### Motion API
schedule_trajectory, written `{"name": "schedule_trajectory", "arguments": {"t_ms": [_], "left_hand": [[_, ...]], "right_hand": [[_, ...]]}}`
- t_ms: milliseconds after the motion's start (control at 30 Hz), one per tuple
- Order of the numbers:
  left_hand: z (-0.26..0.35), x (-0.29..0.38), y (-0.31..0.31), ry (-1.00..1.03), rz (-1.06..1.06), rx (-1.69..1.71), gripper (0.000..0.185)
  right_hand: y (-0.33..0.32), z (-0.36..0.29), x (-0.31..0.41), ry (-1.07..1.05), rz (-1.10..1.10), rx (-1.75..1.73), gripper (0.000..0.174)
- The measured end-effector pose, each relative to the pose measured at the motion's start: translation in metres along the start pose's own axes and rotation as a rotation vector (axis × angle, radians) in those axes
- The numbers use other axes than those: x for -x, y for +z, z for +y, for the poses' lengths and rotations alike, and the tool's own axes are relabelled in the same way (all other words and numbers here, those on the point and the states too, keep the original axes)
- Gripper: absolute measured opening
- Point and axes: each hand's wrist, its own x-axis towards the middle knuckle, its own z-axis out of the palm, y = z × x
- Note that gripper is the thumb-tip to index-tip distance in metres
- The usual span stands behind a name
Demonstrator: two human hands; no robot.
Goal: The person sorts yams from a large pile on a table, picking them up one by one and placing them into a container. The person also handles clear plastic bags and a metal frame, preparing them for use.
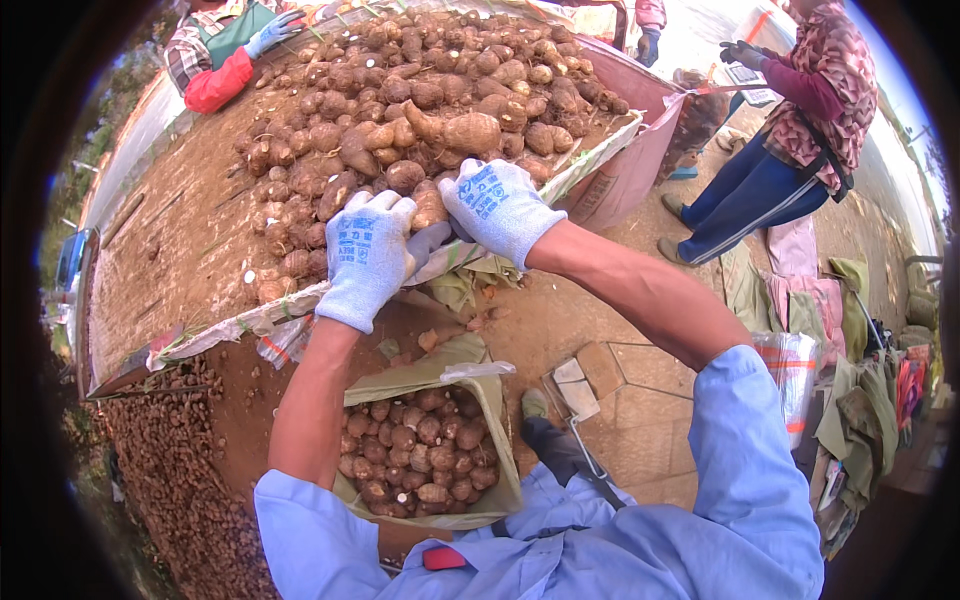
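Observation:
My left hand (367,251) and my right hand (491,210), both in pale blue work gloves with grey palms, meet at the near edge of a sorting table. Between them is a brown taro corm (429,207), gripped from both sides with my thumbs below it; my fingers partly hide it. A large heap of taro corms (420,90) covers the table just beyond my hands. One long, forked corm (469,133) lies on top, ahead of my right hand. Below my forearms stands an open green woven sack (506,450), filled with rounded taro corms (420,450).
More small corms (172,480) lie on the ground at left. A person's gloved hand (276,31) rests at the far table edge. Another person (802,112) stands at right beside a pink sack (637,172). Folded sacks (802,300) and a metal-framed stand (585,382) are at right.

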Motion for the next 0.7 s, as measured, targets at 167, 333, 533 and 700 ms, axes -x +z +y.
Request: {"name": "schedule_trajectory", "arguments": {"t_ms": [167, 333, 533, 700], "left_hand": [[0.003, -0.014, 0.004, -0.249, -0.184, 0.135, 0.046], [-0.03, -0.019, 0.003, -0.317, -0.289, 0.517, 0.054], [-0.052, -0.069, 0.004, -0.466, -0.084, 0.587, 0.074], [-0.062, -0.12, 0.042, -0.409, -0.2, 0.699, 0.072]], "right_hand": [[-0.019, 0.013, 0.004, 0.029, -0.016, -0.002, 0.031], [-0.042, 0.065, -0.005, 0.24, 0.149, -0.148, 0.054], [-0.013, 0.095, -0.045, 0.279, -0.147, -0.712, 0.073], [0.005, 0.098, -0.04, 0.199, 0.034, -0.659, 0.068]]}}
